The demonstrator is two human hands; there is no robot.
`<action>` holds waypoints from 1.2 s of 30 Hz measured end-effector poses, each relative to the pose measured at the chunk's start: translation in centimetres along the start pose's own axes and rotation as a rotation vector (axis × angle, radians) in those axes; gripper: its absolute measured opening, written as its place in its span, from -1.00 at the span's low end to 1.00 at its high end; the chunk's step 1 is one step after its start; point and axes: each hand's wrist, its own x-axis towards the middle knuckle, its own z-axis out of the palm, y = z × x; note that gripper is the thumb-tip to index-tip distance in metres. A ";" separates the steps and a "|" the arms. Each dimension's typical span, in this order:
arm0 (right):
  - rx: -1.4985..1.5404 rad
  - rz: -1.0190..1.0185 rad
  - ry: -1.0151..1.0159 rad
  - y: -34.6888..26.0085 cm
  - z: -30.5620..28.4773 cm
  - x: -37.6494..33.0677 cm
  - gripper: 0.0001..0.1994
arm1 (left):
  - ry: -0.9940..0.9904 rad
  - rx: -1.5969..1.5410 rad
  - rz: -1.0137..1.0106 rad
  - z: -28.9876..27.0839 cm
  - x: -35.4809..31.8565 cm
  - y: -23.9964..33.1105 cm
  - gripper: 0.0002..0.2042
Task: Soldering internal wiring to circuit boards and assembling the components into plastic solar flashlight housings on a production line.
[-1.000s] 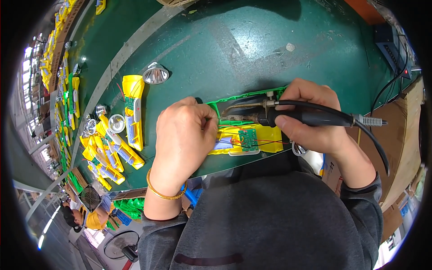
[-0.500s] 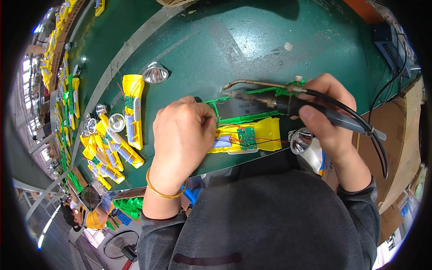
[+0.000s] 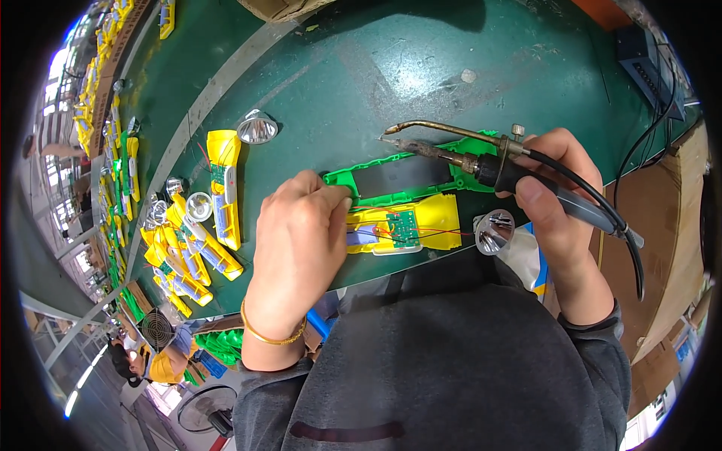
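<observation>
My right hand (image 3: 560,188) grips a soldering iron (image 3: 519,183) that has a thin bent metal tube (image 3: 444,126) and a black hose fixed along it. The iron's tip points left, above a long green plastic casing half (image 3: 406,197) with a dark strip inside. My left hand (image 3: 293,240) is closed, thumb and fingers pinching the casing's left end. Just below the casing lies a yellow casing half (image 3: 440,224) with a green circuit board (image 3: 403,228), a blue battery cell and red and black wires. A silver reflector cup (image 3: 494,232) sits at its right, near the table edge.
Another reflector cup (image 3: 258,126) and a yellow casing (image 3: 223,188) stand left of my hand. Several yellow assemblies (image 3: 184,252) lie piled further left. A blue control box (image 3: 645,71) is at the far right, beside a cardboard box (image 3: 654,218). A co-worker (image 3: 162,364) appears lower left.
The green casing has shifted slightly left along with my left hand, and its dark strip no longer shows print. The soldering iron stays above it and now looks sharper.
</observation>
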 end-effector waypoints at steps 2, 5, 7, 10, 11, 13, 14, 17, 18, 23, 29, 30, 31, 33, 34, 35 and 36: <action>0.017 0.038 0.009 0.0 -0.3 0.0 -0.81 | -0.010 -0.032 -0.016 -0.2 -0.5 -0.3 -0.88; 0.027 -0.037 0.039 0.3 -0.9 -0.3 -0.82 | 0.398 -0.141 -0.234 -1.1 -2.0 0.8 -0.92; 0.023 -0.044 0.039 0.1 -0.9 0.0 -0.84 | 0.435 -0.136 -0.022 -0.2 -3.1 1.4 -0.91; 0.047 -0.052 0.050 0.5 -0.2 0.3 -0.77 | 0.288 -0.001 0.006 1.8 -2.7 3.3 -0.84; 0.048 -0.055 0.049 0.5 0.2 0.4 -0.77 | 0.293 0.055 0.026 2.4 -2.4 3.4 -0.81; 0.100 -0.054 0.088 0.3 0.6 0.5 -0.83 | 0.304 0.053 0.018 3.0 -2.2 4.0 -0.77; 0.098 -0.053 0.091 0.3 0.5 0.5 -0.83 | 0.303 0.057 0.003 3.1 -2.2 4.2 -0.76; 0.098 -0.053 0.062 0.4 0.2 0.5 -0.85 | 0.316 0.067 -0.014 3.4 -1.8 4.8 -0.73; 0.154 -0.024 0.052 0.5 0.0 0.5 -0.87 | 0.330 0.074 -0.026 3.5 -1.6 5.1 -0.72; 0.114 -0.030 0.067 0.9 0.1 0.9 -0.87 | 0.309 -0.057 0.003 4.5 -0.8 5.8 -0.76; 0.265 -0.028 0.074 1.4 -0.6 1.2 -0.89 | 0.447 -0.155 0.272 5.1 0.4 6.4 -0.84; 0.290 -0.002 0.071 1.6 -0.6 1.2 -0.89 | 0.460 -0.204 0.313 5.1 0.8 6.5 -0.86; 0.316 0.023 0.069 1.6 -0.5 1.2 -0.90 | 0.460 -0.210 0.317 5.1 1.1 6.7 -0.86; 0.318 0.024 0.065 1.4 -0.7 1.1 -0.89 | 0.392 -0.321 0.210 5.0 1.6 7.1 -0.88; 0.358 0.025 0.051 1.5 -0.9 1.0 -0.89 | 0.382 -0.359 0.187 5.1 1.8 7.0 -0.91; 0.398 0.026 0.037 1.5 -1.1 1.0 -0.89 | 0.383 -0.361 0.191 5.1 2.0 7.3 -0.91; 0.397 0.023 0.040 1.4 -1.4 0.9 -0.89 | 0.334 -0.414 0.128 5.0 2.1 7.5 -0.92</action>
